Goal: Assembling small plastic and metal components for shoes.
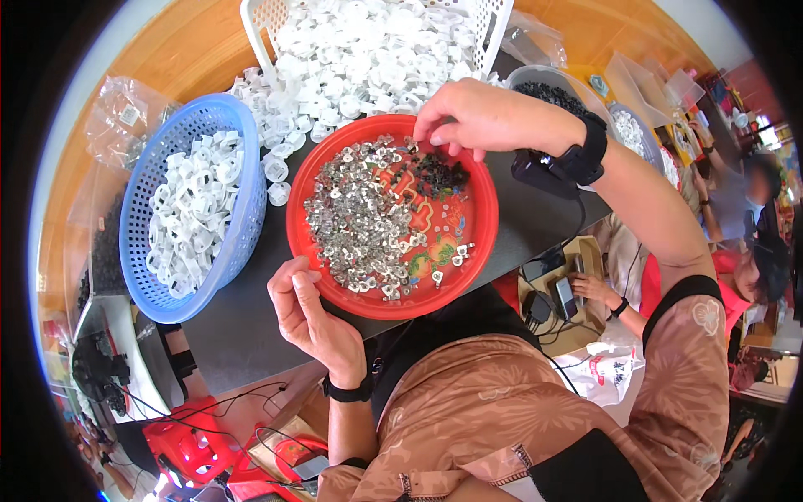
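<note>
A round red plastic tray (481,243) with a printed floral bottom lies in front of me on the dark table. Small shiny metal clips (355,217) are heaped over its left and middle part. Near its upper right rim sits a small pile of black pieces (443,176). Over that rim, my right hand (460,117) reaches down with bent fingers, thumb and index close together beside the metal and black pieces. At the lower left rim my left hand (311,316) has its fingers curled and thumb near the index tip. Whatever either hand pinches is too small to make out.
A blue perforated basket (251,180) of white plastic parts stands to the left. Behind the tray, a white basket (258,42) overflows with similar parts (278,167). A grey bowl of black pieces (548,90) is at the back right. Another person's hand (594,289) is at right.
</note>
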{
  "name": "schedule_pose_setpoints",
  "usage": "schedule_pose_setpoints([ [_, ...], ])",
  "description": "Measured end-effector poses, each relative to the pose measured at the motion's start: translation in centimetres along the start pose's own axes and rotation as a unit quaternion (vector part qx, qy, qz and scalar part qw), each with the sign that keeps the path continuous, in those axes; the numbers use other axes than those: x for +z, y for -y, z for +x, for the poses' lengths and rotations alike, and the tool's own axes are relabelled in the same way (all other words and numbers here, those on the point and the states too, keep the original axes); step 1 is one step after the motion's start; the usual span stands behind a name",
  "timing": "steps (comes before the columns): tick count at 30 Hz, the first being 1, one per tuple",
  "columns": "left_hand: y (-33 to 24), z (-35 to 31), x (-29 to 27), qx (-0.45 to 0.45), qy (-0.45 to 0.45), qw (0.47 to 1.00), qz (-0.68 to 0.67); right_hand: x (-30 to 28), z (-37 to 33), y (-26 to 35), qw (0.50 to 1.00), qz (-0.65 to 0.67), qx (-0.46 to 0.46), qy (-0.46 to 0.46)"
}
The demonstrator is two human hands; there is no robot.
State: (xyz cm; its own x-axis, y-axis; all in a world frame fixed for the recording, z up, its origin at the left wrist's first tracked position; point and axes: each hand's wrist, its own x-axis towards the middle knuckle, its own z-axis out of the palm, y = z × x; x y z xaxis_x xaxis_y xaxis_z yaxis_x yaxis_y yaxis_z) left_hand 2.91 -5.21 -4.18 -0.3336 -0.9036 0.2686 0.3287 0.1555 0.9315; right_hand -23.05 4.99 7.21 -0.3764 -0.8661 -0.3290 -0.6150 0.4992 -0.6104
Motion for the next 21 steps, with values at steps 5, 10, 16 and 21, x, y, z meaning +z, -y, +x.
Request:
schedule_pose_setpoints([
  [5, 0.2, 0.0, -0.3, 0.007, 0.003, 1.000, 0.006, -0.1, 1.7, 1.3, 1.000, -0.015, 0.020, 0.001],
  [10, 0.0, -0.1, -0.2, 0.005, 0.009, 1.000, 0.011, 1.8, 5.4, 0.0, 0.969, -0.137, -0.156, -0.137],
  [16, 0.0, -0.1, -0.3, 0.006, 0.010, 1.000, 0.016, 4.0, 6.6, 1.3, 0.960, -0.196, -0.151, -0.130],
  [21, -0.1, -0.1, -0.2, 0.008, 0.015, 1.000, 0.023, 4.7, 7.0, 0.9, 0.945, -0.235, -0.170, -0.148],
])
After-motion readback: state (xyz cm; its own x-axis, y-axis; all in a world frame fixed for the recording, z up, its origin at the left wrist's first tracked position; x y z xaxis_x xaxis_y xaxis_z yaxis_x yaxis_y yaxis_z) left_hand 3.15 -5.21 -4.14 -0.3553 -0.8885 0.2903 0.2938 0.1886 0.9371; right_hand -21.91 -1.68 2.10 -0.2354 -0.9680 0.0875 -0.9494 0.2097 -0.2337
